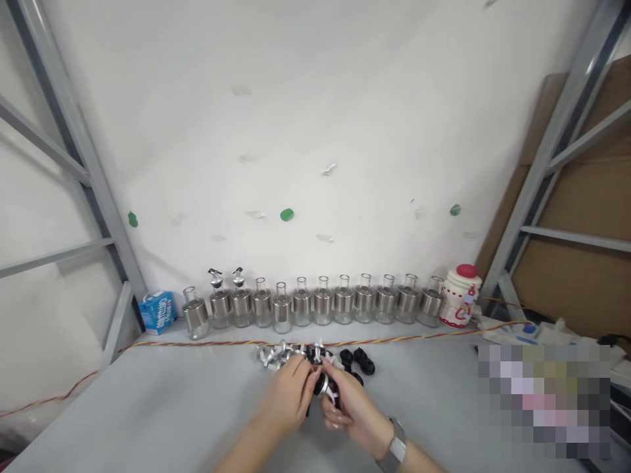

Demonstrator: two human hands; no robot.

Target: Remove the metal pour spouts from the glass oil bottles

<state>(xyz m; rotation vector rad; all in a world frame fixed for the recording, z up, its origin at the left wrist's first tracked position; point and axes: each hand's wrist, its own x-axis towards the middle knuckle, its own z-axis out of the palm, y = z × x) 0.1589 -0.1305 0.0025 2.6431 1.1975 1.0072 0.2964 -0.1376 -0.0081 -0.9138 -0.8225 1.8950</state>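
A silver-and-black pour spout [325,386] is held between my two hands above the grey table. My right hand [352,401], with a watch [396,447] at the wrist, is closed round its silver end. The fingers of my left hand [290,387] pinch together at its black end, partly hidden. Just beyond my hands lies a pile of silver spout parts [276,355], with several black stoppers [363,361] to its right. Behind runs a row of glass bottles with steel sleeves [323,302]; two at the left carry pour spouts [215,278].
A twisted red-and-yellow cord [197,342] crosses the table [197,407] in front of the bottles. A blue carton [158,312] stands at the left end, a white-and-red jar [458,295] at the right. Grey metal frame posts [542,157] flank the table.
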